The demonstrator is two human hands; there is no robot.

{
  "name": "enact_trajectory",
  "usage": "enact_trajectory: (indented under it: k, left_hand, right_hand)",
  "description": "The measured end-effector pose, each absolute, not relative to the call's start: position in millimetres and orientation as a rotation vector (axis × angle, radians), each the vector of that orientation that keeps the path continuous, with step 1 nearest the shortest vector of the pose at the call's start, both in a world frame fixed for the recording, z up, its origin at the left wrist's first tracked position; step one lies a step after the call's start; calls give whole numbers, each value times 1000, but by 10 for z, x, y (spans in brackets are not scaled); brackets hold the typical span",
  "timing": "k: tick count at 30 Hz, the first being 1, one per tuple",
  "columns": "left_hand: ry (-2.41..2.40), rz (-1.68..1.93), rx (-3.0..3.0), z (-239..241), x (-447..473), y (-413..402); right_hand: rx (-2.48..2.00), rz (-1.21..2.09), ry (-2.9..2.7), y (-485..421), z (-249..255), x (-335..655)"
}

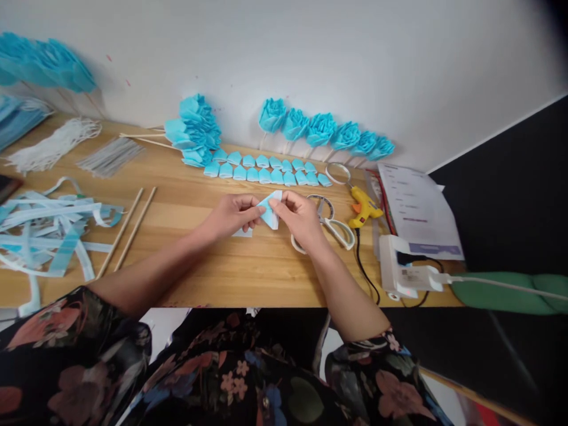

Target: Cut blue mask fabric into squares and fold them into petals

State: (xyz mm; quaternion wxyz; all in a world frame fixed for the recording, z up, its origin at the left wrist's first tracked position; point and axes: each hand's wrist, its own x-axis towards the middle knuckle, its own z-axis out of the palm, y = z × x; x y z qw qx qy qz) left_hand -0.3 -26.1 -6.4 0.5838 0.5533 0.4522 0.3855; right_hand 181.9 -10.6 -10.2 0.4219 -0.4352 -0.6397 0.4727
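Note:
Both hands meet over the middle of the wooden table, pinching one small light-blue folded piece. My left hand grips its left side with fingers closed. My right hand pinches its top right corner. A small pale scrap lies on the table under my left hand. Just beyond the hands, several folded blue petals lie in two rows.
White-handled scissors and a yellow glue gun lie right of my hands, beside a white power strip and papers. Blue paper roses line the wall. Wooden sticks, blue strips and white loops lie left.

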Motion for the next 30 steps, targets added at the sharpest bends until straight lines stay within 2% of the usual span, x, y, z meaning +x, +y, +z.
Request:
enact_trajectory:
  k: [7, 19, 24, 30]
  left_hand:
    - [1086, 973, 1250, -45, -32, -262]
    - [1090, 1110, 1089, -56, -11, -265]
    - [1064, 1109, 1087, -81, -7, -254]
    - [1008, 1111, 1037, -56, -9, -255]
  right_hand:
    - [-1131, 939, -1341, 43, 10, 2010]
    - [-1089, 825, -1142, 180, 68, 2208]
    - [-1098, 747, -1438, 107, 21, 2120]
    - [-911, 354, -2063, 1, -2, 2021]
